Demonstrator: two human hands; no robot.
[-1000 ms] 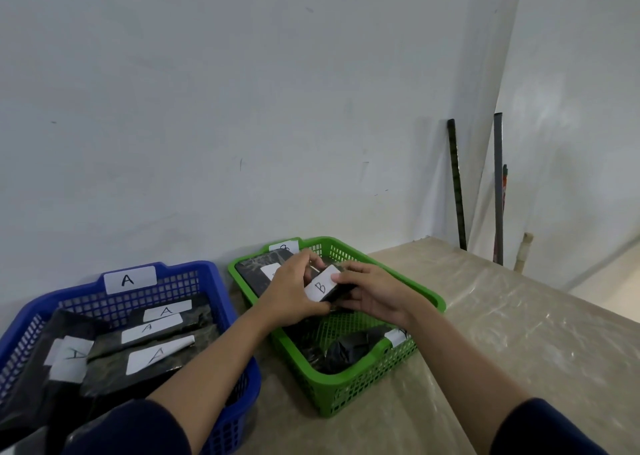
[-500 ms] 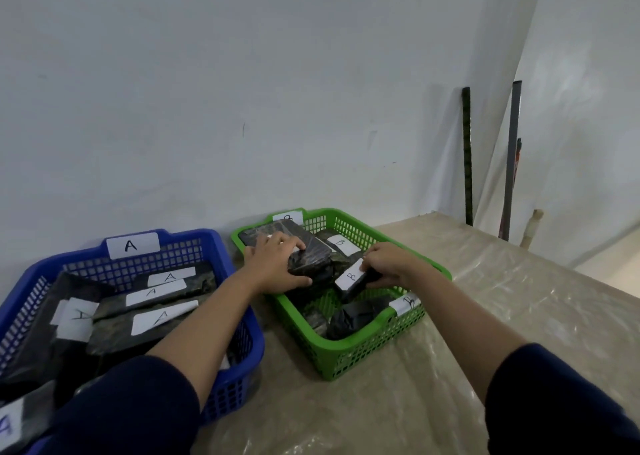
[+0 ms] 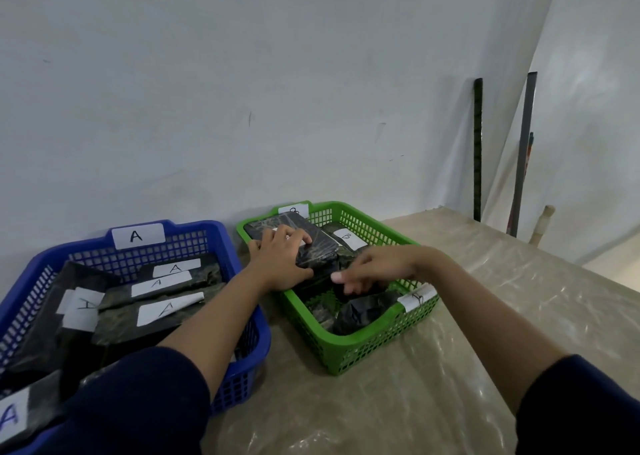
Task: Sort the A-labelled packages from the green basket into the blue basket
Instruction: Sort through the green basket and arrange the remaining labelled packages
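1. A beige table under crinkled clear plastic sheeting (image 3: 433,368) carries two perforated plastic baskets set against a white wall.
2. The blue mesh basket (image 3: 239,337), left, tagged "A", holds flat black film-wrapped packages with white paper A labels (image 3: 165,308).
3. The green mesh basket (image 3: 367,347), right, holds glossy black wrapped packages, one at the far side with a white B label (image 3: 345,237).
4. The left hand (image 3: 282,259) lies clamped on a black shrink-wrapped package (image 3: 320,248) in the green basket.
5. The right hand (image 3: 375,269), blurred, hangs spread and empty; half a second ago it gripped a B-labelled parcel, evidently rejected and dropped back, so the search continues.
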